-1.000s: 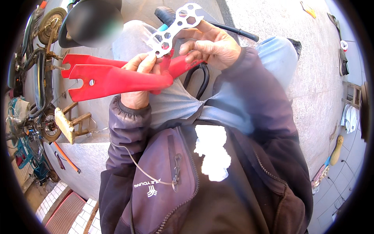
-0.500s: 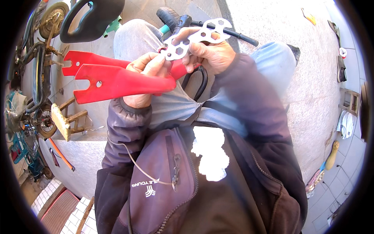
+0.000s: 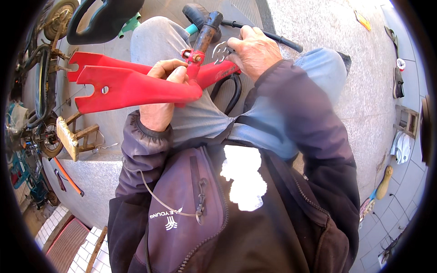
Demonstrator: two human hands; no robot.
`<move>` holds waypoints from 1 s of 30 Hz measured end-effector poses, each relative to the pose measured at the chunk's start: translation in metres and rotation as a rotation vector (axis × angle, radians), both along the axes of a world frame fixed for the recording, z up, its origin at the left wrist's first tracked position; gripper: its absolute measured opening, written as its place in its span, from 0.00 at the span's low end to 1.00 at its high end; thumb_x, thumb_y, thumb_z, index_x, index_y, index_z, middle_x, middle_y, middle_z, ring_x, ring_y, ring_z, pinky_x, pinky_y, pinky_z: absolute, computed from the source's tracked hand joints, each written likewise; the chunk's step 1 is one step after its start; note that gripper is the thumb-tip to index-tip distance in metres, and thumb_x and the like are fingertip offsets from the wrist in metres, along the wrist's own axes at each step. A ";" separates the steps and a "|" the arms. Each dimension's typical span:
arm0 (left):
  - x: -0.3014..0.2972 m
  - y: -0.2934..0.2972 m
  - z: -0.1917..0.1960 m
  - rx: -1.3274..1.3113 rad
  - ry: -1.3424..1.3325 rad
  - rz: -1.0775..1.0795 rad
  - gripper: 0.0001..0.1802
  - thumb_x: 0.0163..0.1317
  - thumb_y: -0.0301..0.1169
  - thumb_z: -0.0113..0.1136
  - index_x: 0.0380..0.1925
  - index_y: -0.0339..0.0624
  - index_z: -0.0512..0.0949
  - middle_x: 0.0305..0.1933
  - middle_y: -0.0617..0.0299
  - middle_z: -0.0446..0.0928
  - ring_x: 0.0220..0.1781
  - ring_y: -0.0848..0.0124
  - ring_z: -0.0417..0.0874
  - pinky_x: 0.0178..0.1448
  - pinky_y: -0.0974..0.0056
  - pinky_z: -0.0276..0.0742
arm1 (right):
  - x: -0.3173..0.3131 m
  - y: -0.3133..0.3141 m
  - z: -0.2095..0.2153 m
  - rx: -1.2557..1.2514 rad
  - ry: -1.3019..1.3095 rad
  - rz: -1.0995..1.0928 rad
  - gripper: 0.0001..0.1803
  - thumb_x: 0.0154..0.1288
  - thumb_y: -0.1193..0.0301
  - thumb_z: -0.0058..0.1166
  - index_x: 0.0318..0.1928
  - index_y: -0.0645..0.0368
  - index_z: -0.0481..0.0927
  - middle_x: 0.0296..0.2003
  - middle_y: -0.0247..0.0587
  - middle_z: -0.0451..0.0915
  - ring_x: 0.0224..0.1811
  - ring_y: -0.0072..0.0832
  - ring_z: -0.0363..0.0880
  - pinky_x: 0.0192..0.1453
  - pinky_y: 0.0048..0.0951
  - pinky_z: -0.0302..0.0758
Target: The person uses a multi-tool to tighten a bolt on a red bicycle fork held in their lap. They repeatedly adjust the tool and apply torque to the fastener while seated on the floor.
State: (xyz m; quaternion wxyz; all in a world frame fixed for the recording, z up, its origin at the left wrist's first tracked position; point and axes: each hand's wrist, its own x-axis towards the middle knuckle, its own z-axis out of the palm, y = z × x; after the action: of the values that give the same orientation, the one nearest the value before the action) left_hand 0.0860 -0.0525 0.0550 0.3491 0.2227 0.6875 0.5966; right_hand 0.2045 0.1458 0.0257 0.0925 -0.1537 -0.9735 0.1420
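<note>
A red metal bike frame piece (image 3: 132, 88) with two slotted, forked ends lies across my lap. My left hand (image 3: 157, 113) is closed round one of its arms near the joint. At the joint a red clamp with a bolt (image 3: 197, 58) surrounds a worn dark tube (image 3: 208, 34) that points away from me. My right hand (image 3: 260, 52) grips a flat silver multi-hole hex wrench (image 3: 221, 52), tilted now so that mostly its edge shows. The wrench is just right of the clamp; whether it touches the bolt, I cannot tell.
Beyond my knees lie a black wheel (image 3: 196, 17) and a black bar (image 3: 287, 42). A black plastic piece (image 3: 102, 27) is at upper left, near parked bikes (image 3: 38, 91). A small wooden stool (image 3: 68, 136) stands left. Along the right wall are shoes (image 3: 398, 84) and a brush (image 3: 384, 182).
My right hand has turned over and moved slightly away to the right with the wrench, exposing the clamp and bolt. The frame piece has shifted a little left and up.
</note>
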 end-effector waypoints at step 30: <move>-0.007 0.010 -0.009 -0.012 0.255 -0.016 0.08 0.66 0.27 0.56 0.42 0.34 0.77 0.29 0.65 0.76 0.23 0.84 0.69 0.28 0.77 0.67 | -0.025 -0.009 -0.002 0.149 0.006 0.079 0.15 0.56 0.61 0.61 0.39 0.57 0.81 0.35 0.44 0.74 0.44 0.40 0.75 0.48 0.39 0.73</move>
State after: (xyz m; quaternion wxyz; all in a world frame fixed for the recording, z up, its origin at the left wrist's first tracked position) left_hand 0.0792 -0.0429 0.0456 0.2649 0.3004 0.7281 0.5563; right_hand 0.1796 0.1367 0.0240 0.1008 -0.1072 -0.9864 0.0731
